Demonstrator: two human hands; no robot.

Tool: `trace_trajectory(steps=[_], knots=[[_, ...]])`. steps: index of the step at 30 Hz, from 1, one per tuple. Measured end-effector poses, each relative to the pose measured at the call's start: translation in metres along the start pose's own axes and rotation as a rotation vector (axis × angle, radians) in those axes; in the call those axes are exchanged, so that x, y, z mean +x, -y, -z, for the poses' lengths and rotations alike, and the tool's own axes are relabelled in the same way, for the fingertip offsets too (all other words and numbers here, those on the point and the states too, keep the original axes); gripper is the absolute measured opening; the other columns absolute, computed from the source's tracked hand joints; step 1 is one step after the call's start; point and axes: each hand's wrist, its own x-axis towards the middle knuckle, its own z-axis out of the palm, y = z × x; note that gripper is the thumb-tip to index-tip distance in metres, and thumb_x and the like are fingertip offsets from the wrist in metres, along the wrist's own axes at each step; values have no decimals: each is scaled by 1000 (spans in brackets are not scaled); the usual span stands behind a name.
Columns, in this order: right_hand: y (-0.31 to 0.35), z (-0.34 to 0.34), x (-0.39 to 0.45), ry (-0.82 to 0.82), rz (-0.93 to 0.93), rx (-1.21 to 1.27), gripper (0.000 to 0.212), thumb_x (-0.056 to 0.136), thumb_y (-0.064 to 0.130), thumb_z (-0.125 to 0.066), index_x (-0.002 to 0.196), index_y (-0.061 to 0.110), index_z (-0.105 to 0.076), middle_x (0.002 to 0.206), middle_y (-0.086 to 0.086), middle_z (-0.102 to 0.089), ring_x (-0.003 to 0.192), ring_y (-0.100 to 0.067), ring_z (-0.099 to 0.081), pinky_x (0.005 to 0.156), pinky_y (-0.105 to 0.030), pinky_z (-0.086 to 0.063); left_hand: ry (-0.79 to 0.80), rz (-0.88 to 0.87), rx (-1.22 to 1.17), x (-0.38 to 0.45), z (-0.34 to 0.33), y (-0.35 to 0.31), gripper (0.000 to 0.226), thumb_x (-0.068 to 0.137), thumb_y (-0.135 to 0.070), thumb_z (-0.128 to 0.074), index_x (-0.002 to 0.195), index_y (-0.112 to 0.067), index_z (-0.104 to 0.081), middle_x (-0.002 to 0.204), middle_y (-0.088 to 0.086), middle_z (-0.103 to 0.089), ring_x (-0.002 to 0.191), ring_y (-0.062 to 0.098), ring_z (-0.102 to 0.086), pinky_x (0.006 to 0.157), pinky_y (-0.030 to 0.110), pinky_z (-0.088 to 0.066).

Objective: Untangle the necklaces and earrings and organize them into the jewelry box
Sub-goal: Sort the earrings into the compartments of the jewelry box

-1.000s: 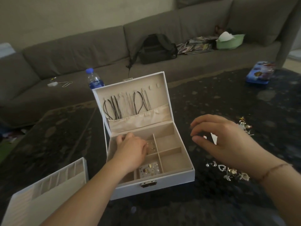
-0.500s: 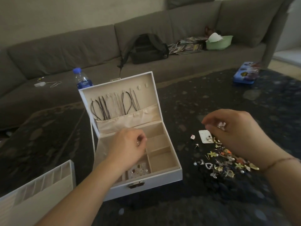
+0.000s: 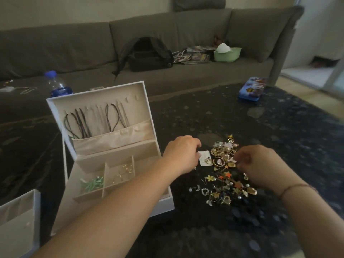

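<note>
The white jewelry box point(image 3: 163, 205) stands open at centre left. Dark necklaces point(image 3: 81, 123) hang inside its upright lid. One compartment holds green pieces point(image 3: 93, 183), the one beside it gold earrings point(image 3: 124, 170). A pile of mixed earrings point(image 3: 225, 185) lies on the dark table right of the box. My left hand point(image 3: 181, 155) hovers just right of the box, fingers loosely curled, its thumb tip at a white earring card point(image 3: 203, 155). My right hand point(image 3: 260, 164) is over the pile's right side, and its fingertips pinch a small pale earring point(image 3: 233, 160).
A loose white insert tray point(image 3: 18, 220) sits at the bottom left. A water bottle point(image 3: 57, 84) stands behind the box, and a blue tin point(image 3: 253, 88) lies at the table's far right. On the grey sofa point(image 3: 55, 51) are a black backpack point(image 3: 149, 54), magazines and a green bowl point(image 3: 227, 54).
My left hand has come out of the box and moved right to the earring card. My right hand has dropped onto the earring pile. The view has shifted right.
</note>
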Motion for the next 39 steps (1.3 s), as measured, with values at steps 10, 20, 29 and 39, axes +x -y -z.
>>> trace_trajectory(steps=[10, 20, 29, 39], knots=[[-17, 13, 4, 129, -72, 23, 25, 90, 19, -65, 108, 35, -64, 95, 11, -62, 92, -11, -58, 84, -29, -52, 153, 34, 15, 32, -21, -11, 48, 88, -36, -72, 133, -31, -56, 130, -3, -54, 122, 21, -52, 103, 45, -45], [-31, 19, 6, 177, -89, 82, 29, 91, 24, -65, 119, 31, -61, 96, 11, -60, 98, -12, -56, 88, -27, -48, 247, -21, -187, 29, -13, 5, 23, 90, -20, -70, 112, -26, -66, 90, -8, -67, 79, 5, -64, 71, 21, -53], [-33, 15, 8, 178, -44, 87, 29, 91, 26, -64, 119, 33, -60, 105, 8, -62, 98, -11, -58, 86, -26, -49, 52, 64, -87, 46, -5, 21, 13, 89, -18, -70, 98, -27, -71, 90, -10, -67, 84, 6, -65, 81, 30, -58], [-36, 17, 11, 188, -11, 115, 30, 92, 26, -64, 121, 33, -59, 101, 11, -61, 96, -9, -57, 81, -23, -45, 57, -171, 131, 24, -15, -24, 15, 93, -39, -63, 105, -31, -66, 101, -13, -55, 99, 9, -52, 95, 34, -45]])
